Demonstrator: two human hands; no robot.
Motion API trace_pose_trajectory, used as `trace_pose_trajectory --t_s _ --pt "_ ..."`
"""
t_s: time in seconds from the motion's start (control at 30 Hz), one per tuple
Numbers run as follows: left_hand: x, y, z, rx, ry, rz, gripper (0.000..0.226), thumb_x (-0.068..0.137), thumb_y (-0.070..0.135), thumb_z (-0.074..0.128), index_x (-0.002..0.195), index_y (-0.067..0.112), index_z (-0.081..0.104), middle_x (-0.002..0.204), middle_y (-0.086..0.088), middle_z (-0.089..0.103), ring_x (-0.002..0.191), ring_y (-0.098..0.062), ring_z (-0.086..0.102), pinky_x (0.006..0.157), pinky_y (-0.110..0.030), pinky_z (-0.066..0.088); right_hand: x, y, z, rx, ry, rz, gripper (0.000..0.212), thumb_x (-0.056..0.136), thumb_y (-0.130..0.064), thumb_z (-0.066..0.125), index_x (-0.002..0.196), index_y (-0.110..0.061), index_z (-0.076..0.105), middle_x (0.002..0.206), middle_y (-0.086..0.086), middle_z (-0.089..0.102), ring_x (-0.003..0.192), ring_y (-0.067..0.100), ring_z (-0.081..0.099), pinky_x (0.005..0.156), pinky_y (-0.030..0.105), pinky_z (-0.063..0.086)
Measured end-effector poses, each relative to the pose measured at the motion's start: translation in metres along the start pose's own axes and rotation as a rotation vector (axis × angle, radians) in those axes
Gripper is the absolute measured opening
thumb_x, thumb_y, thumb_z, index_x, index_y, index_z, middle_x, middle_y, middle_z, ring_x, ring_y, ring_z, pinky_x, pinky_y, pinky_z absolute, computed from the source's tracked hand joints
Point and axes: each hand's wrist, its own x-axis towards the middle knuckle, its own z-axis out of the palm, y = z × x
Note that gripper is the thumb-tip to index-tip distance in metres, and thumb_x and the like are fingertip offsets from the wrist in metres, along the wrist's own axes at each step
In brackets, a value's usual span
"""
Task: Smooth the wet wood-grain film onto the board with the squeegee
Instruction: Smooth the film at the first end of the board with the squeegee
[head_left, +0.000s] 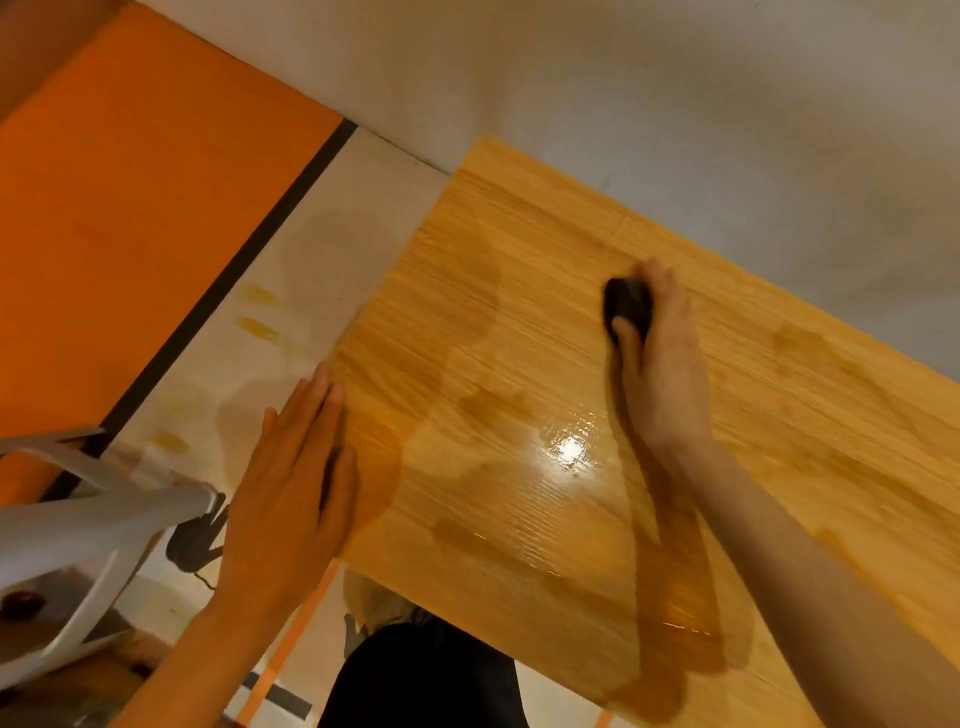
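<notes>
A glossy wood-grain film (519, 322) covers a large board that runs from the centre to the right edge. It shines wet, with a bright glare spot near its middle. My right hand (662, 364) reaches far across the film and grips a small black squeegee (627, 302), pressing it on the surface. My left hand (291, 488) lies flat, fingers together, across the film's left edge, half on the white surface beside it.
A white surface (311, 249) with yellowish smears borders the film on the left, past it a black strip and an orange panel (135, 218). A white plastic chair (88, 519) stands at lower left. A pale wall (675, 93) lies beyond the board.
</notes>
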Motion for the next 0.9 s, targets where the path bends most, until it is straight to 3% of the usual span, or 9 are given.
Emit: trace_pose_trajectory --t_s 0.1,0.2,0.33,0.4,0.57,0.63,0.73,0.8,0.9 --pt "-0.004 0.003 0.007 0.048 0.061 -0.011 0.055 0.107 0.031 0.032 0.157 0.009 0.031 0.167 -0.002 0.025 0.156 -0.015 0.02 0.128 -0.031 0.007 -0.01 -0.012 0.009 -0.009 0.096 0.112 0.044 0.102 -0.018 0.046 0.145 -0.008 0.039 0.159 0.009 0.028 0.148 0.026 0.021 0.117 0.051 0.026" --pt "-0.002 0.006 0.009 0.062 0.104 -0.027 0.054 0.106 0.026 0.036 0.157 0.008 0.034 0.167 -0.003 0.026 0.155 -0.015 0.021 0.128 -0.029 0.008 -0.085 -0.048 0.019 -0.031 -0.083 -0.077 0.049 0.107 -0.026 0.036 0.153 -0.014 0.026 0.163 0.0 0.015 0.151 0.015 0.004 0.124 0.037 0.009" --pt "0.0 0.004 0.011 0.055 0.096 -0.012 0.056 0.105 0.025 0.03 0.158 0.006 0.032 0.167 -0.007 0.027 0.154 -0.022 0.027 0.128 -0.028 0.008 -0.109 -0.051 0.017 -0.092 -0.277 -0.369 0.049 0.106 -0.025 0.034 0.152 -0.011 0.026 0.162 0.002 0.017 0.151 0.016 0.007 0.124 0.035 0.005" --pt "0.0 0.002 0.013 0.054 0.097 -0.016 0.055 0.106 0.026 0.029 0.158 0.007 0.03 0.168 -0.006 0.026 0.154 -0.022 0.026 0.127 -0.026 0.006 -0.07 -0.039 0.017 -0.153 -0.219 -0.337 0.049 0.106 -0.021 0.038 0.152 -0.011 0.027 0.161 0.003 0.019 0.151 0.018 0.007 0.124 0.036 0.005" --pt "-0.004 0.003 0.014 0.045 0.157 0.015 0.052 0.106 0.02 0.033 0.155 0.004 0.037 0.164 -0.01 0.032 0.151 -0.024 0.032 0.127 -0.028 0.014 -0.003 -0.037 0.03 -0.092 0.024 0.053 0.048 0.104 -0.014 0.037 0.151 -0.007 0.028 0.161 0.011 0.02 0.151 0.025 0.008 0.124 0.043 0.005" --pt "-0.004 0.002 0.015 0.029 0.176 0.013 0.051 0.106 0.02 0.034 0.154 0.003 0.039 0.163 -0.01 0.035 0.15 -0.025 0.035 0.125 -0.034 0.022 -0.045 -0.061 0.038 -0.078 -0.006 -0.005 0.049 0.105 -0.016 0.036 0.152 -0.009 0.027 0.162 0.007 0.018 0.151 0.021 0.005 0.124 0.038 0.004" --pt "-0.004 0.001 0.017 0.03 0.171 0.018 0.052 0.107 0.024 0.03 0.154 0.003 0.038 0.163 -0.011 0.035 0.149 -0.026 0.036 0.121 -0.043 0.031 -0.113 -0.086 0.039 -0.057 -0.213 -0.262 0.049 0.105 -0.019 0.038 0.153 -0.012 0.026 0.162 0.002 0.017 0.151 0.016 0.005 0.124 0.034 0.002" --pt "-0.004 0.0 0.018 0.032 0.165 0.024 0.052 0.107 0.023 0.03 0.154 0.003 0.036 0.163 -0.01 0.034 0.15 -0.025 0.035 0.121 -0.045 0.032 -0.104 -0.075 0.03 -0.073 -0.274 -0.393 0.048 0.104 -0.019 0.04 0.151 -0.01 0.031 0.16 0.005 0.023 0.151 0.017 0.011 0.124 0.033 0.005" --pt "-0.003 0.0 0.019 0.043 0.179 0.019 0.052 0.105 0.021 0.032 0.154 0.003 0.037 0.163 -0.01 0.035 0.149 -0.025 0.037 0.12 -0.045 0.034 -0.043 -0.051 0.028 -0.109 -0.197 -0.273 0.048 0.104 -0.016 0.043 0.15 -0.01 0.033 0.16 0.006 0.026 0.15 0.02 0.014 0.124 0.039 0.01"
